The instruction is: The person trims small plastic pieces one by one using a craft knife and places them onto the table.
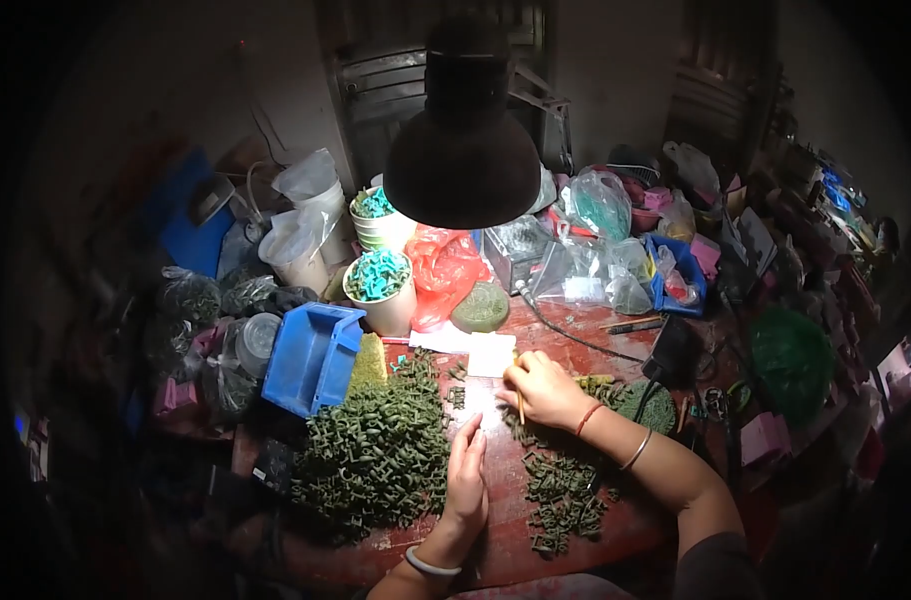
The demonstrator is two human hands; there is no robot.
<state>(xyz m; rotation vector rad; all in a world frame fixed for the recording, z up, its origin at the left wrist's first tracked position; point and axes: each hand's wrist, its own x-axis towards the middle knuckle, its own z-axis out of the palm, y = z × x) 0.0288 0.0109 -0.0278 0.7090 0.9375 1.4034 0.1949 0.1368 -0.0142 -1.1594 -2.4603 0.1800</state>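
My right hand [547,391] is closed around a thin tan stick [520,407], pointing down at the red table; what kind of tool it is, I cannot make out. Just beyond the fingers lies a small white card [489,357]. My left hand [466,474] rests on its side, fingers stretched out and holding nothing. It lies along the right edge of a big heap of small dark green pieces [375,462]. A smaller spread of the same pieces [565,498] sits under and below my right forearm. A few loose green pieces [457,397] lie between the hands.
A black lamp [463,160] hangs over the worktop. Behind the heap are a tilted blue bin [310,352] and a cup of turquoise pieces [381,302]. A red plastic bag [445,268] and a green lump [481,308] stand behind the card. A cable [580,342] crosses the table [535,325].
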